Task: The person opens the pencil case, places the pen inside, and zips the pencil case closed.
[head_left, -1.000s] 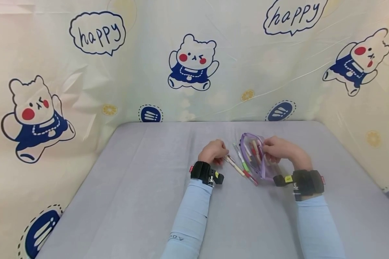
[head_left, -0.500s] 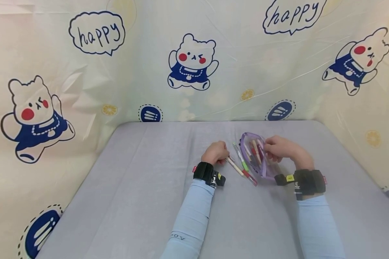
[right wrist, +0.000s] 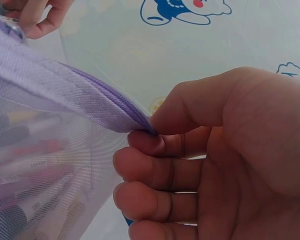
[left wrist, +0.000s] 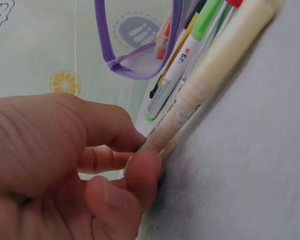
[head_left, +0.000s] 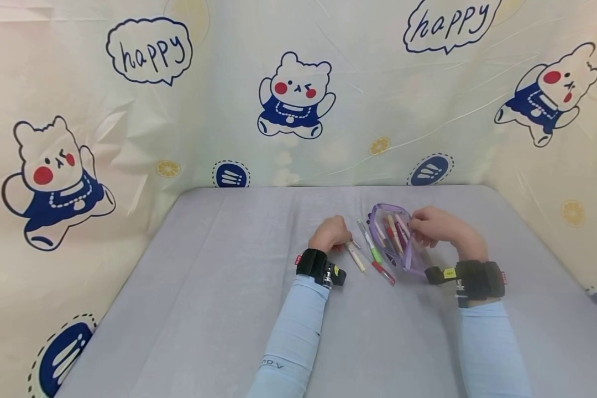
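Inside the mesh pouch (right wrist: pixel 85 102), indistinct pens (right wrist: pixel 30 181)

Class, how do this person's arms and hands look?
The left sleeve and right sleeve are light blue, the left with dark lettering. Black wrist straps each carry a yellow patch and red tag. Left hand and right hand are ungloved.

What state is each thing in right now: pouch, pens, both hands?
Pouch: open, several pens inside
Cream pen: outside the pouch, pinched near one end; table contact unclear
Green-and-white pen: loose, lying outside the pouch
Red-ended pen: lying on the table, outside the pouch
Left hand: pinching the cream pen
Right hand: pinching the pouch's edge
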### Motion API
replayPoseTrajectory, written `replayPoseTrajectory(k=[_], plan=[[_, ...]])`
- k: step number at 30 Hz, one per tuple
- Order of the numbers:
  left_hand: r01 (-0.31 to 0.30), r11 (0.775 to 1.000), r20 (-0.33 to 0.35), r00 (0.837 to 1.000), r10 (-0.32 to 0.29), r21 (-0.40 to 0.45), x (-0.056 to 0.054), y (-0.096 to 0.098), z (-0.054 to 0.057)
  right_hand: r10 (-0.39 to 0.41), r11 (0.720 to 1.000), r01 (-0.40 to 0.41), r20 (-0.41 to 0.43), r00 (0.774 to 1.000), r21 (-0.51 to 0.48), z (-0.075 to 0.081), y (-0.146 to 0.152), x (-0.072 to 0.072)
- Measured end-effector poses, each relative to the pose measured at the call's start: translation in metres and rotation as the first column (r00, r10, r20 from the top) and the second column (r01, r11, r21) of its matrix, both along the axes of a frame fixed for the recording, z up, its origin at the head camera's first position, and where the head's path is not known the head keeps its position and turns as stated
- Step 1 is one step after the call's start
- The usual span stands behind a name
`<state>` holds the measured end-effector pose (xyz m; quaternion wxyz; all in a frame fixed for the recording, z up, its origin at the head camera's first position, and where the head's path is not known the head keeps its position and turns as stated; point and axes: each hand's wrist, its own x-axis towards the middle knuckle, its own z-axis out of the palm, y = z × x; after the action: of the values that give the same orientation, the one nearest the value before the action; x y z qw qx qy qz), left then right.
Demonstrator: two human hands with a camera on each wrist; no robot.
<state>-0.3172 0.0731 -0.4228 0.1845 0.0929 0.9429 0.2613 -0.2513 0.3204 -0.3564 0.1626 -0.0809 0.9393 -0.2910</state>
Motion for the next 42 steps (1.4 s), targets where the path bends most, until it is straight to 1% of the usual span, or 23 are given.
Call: replayPoseTrajectory(k=[4,7,13,16,19,23,26,30,34,37,40,42], plan=[[0.009,1.0,0.029,1.0,-0.009,-0.018,0.0,-0.001,0.003,0.001,1.0,-0.001,-0.003,1.0,-0.005,0.001,0.0,0.001],[0.024,1.0,0.037,0.999,-0.023,-0.007,-0.001,-0.003,0.005,0.005,1.0,-0.005,-0.007,1.0,-0.002,0.001,0.001,0.001],[0.052,0.997,-0.012,0.999,-0.051,0.065,-0.003,-0.004,0.007,0.007,1.0,-0.007,-0.004,1.0,0.005,0.0,0.001,0.002],[0.073,0.993,-0.023,0.997,-0.071,0.092,-0.007,-0.004,0.006,0.007,1.0,-0.007,-0.001,1.0,0.003,-0.002,0.0,0.005],[0.095,0.988,-0.03,0.995,-0.092,0.121,-0.012,-0.003,0.008,0.002,1.0,-0.002,-0.002,1.0,-0.005,-0.003,0.0,0.006],[0.13,0.974,-0.067,0.991,-0.119,0.186,-0.017,0.004,0.021,-0.007,1.0,0.007,-0.014,1.0,-0.006,-0.002,0.001,0.005],[0.155,0.953,-0.084,0.987,-0.138,0.26,-0.016,0.01,0.032,-0.011,1.0,0.011,-0.015,1.0,-0.005,-0.001,0.002,0.004],[0.186,0.928,-0.09,0.982,-0.165,0.322,-0.014,0.02,0.041,-0.02,1.0,0.02,-0.002,1.0,-0.011,0.0,0.004,0.003],[0.211,0.907,-0.106,0.977,-0.185,0.365,-0.012,0.032,0.039,-0.029,1.0,0.029,-0.008,1.0,-0.011,0.0,0.004,0.005],[0.203,0.893,-0.114,0.979,-0.171,0.402,-0.012,0.041,0.035,-0.026,1.0,0.026,-0.018,0.999,-0.012,0.002,0.004,0.006],[0.189,0.888,-0.119,0.981,-0.152,0.419,-0.01,0.05,0.03,-0.028,0.999,0.028,-0.015,0.999,-0.021,0.003,0.004,0.006],[0.193,0.888,-0.128,0.98,-0.152,0.417,-0.009,0.056,0.027,-0.021,1.0,0.021,-0.017,1.0,-0.023,0.003,0.005,0.007]])
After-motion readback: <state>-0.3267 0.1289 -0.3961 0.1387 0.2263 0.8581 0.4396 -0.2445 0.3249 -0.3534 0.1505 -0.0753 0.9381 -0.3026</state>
